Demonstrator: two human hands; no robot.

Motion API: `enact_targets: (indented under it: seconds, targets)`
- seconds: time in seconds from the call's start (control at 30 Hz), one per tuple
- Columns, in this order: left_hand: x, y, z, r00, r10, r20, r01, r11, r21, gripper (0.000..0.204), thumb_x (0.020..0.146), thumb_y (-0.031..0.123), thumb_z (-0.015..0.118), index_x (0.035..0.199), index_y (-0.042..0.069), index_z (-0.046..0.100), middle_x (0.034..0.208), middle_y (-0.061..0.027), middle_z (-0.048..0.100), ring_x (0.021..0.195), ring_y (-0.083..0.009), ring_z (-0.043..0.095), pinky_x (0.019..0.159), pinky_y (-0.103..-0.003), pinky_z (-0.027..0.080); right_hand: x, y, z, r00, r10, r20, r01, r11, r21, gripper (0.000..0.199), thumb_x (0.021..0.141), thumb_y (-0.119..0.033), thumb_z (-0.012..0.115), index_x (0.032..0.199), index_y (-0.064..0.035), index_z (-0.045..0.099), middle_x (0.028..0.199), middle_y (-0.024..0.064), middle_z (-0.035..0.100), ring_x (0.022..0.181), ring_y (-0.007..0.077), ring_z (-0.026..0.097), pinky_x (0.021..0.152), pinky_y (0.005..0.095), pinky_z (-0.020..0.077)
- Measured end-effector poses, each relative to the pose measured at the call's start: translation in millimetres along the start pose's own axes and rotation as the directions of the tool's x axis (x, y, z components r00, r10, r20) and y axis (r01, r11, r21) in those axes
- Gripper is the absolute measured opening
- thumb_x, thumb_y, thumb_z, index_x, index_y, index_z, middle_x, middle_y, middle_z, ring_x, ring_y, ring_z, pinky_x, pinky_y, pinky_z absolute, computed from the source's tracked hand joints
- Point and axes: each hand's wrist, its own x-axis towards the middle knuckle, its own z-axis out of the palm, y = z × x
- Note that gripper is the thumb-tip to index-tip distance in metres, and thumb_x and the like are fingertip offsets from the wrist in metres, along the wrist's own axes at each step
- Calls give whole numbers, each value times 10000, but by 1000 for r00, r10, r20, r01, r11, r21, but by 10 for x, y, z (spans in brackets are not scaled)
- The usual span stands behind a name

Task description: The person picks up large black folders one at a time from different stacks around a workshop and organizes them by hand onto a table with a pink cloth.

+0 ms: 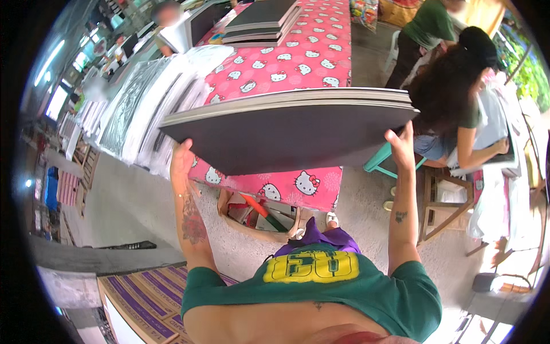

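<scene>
A thick stack of black boards [286, 137] with pale layered edges is held up in front of me, tilted above the pink table [315, 63]. My left hand [182, 159] is closed on its left end, with the thumb against the black face. At the right end my right hand [403, 148] grips the stack the same way, thumb in front and the other fingers mostly hidden behind. The boards hide part of the table's patterned cover. Whether the stack's lower edge touches the table, I cannot tell.
More black boards [260, 23] lie at the table's far end. Plastic-wrapped stacks [143, 109] line its left side. An open carton [258, 221] sits under the near edge. To the right, a co-worker [458, 97] bends over work by a teal stool [381, 160]; cardboard boxes [143, 298] stand lower left.
</scene>
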Motion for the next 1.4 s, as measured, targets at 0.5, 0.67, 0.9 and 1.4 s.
enact_targets:
  seconds: [0.5, 0.67, 0.9, 1.4]
  targets:
    - [18, 259, -587, 967, 248, -52, -239, 962, 132, 759, 873, 370, 627, 1454, 15, 292, 1467, -136, 372, 1365, -286, 330, 1149, -466, 214, 468, -353, 312, 980, -148, -130, 159, 984, 77, 863, 706, -275, 842, 1400, -32, 389, 1234, 102, 538, 1159, 178, 490, 1012, 317, 359]
    - [-7, 1525, 1855, 783, 555, 281, -554, 418, 720, 946, 807, 546, 647, 1461, -13, 254, 1482, -174, 332, 1401, -312, 281, 1144, -457, 223, 438, -414, 268, 989, -68, -128, 59, 996, -73, 717, 711, -249, 843, 1297, -23, 496, 1140, 57, 577, 1107, 153, 510, 986, 302, 373]
    - [224, 645, 2992, 867, -112, 486, -498, -137, 856, 673, 632, 505, 809, 1029, 24, 555, 899, -171, 619, 842, -405, 595, 726, -474, 454, 373, -334, 114, 990, -113, -84, 95, 977, -189, 919, 744, -350, 802, 1450, -11, 321, 1391, 173, 433, 1330, 230, 381, 1091, 365, 285]
    - [120, 551, 3069, 847, -7, 532, -525, -176, 833, 637, 633, 511, 806, 969, 26, 564, 818, -153, 596, 782, -389, 579, 677, -464, 438, -16, -410, 491, 707, -331, -625, 33, 899, -437, 351, 802, -32, 745, 1139, -8, 654, 1172, 126, 620, 1020, 197, 628, 872, 286, 508]
